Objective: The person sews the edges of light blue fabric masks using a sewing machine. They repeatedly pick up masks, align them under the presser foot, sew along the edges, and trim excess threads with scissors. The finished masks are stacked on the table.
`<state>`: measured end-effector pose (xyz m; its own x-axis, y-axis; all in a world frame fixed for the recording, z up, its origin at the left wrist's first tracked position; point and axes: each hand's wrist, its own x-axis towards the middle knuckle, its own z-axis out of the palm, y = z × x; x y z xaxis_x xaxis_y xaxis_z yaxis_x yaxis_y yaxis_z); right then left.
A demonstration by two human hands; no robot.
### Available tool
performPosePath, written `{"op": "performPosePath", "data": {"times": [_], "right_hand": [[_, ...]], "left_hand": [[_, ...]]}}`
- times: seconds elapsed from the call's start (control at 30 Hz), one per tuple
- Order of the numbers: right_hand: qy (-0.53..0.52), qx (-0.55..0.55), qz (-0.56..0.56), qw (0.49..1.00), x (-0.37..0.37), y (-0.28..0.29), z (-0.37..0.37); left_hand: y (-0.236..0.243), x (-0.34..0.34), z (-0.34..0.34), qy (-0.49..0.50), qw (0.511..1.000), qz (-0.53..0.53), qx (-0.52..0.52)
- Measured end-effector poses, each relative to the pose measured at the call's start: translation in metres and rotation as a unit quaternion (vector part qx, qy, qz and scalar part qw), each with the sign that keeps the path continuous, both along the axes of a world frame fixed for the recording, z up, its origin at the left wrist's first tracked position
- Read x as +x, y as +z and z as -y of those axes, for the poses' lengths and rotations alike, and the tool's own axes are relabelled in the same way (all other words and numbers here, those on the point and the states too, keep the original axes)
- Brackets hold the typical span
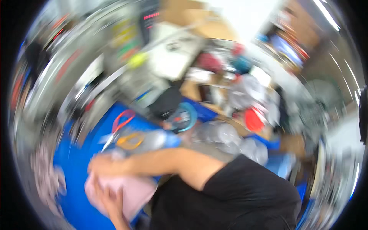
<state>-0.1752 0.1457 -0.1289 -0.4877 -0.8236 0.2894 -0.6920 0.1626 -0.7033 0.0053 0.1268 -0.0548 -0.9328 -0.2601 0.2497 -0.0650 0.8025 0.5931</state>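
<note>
Everything is blurred. A pink fabric piece (136,191) lies on the blue work surface (73,191). My left hand (111,201) rests on it with fingers stretched out. My right hand (101,165), at the end of a bare forearm crossing from the right, is on the fabric's upper part; its fingers are smeared, so what they hold is unclear. Just beyond it lie red-handled scissors (122,119), an orange-handled tool (130,140) and a clear bottle with blue (159,140).
Grey machinery (50,88) stands along the left. Clear plastic containers (226,136), a red round item (255,120), a dark item (165,101) and a white board (172,53) crowd the back. More pink fabric (46,172) is at the left edge.
</note>
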Motion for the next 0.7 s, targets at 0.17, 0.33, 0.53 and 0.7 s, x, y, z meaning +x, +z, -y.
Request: {"op": "performPosePath", "data": {"times": [0.17, 0.33, 0.53, 0.7], "right_hand": [[0.077, 0.034, 0.07, 0.994, -0.018, 0.03, -0.03], [0.073, 0.03, -0.115, 0.99, -0.009, 0.07, -0.036], [0.063, 0.081, -0.116, 0.988, 0.002, 0.072, -0.031], [0.054, 0.074, -0.115, 0.989, -0.001, 0.07, -0.028]], "left_hand": [[0.065, 0.082, 0.01, 0.09, 0.987, 0.079, -0.108], [0.108, 0.248, 0.07, 0.295, 0.948, 0.084, -0.086], [0.128, 0.37, 0.064, 0.376, 0.888, 0.262, 0.03], [0.107, 0.357, 0.077, 0.296, 0.912, 0.276, 0.067]]}}
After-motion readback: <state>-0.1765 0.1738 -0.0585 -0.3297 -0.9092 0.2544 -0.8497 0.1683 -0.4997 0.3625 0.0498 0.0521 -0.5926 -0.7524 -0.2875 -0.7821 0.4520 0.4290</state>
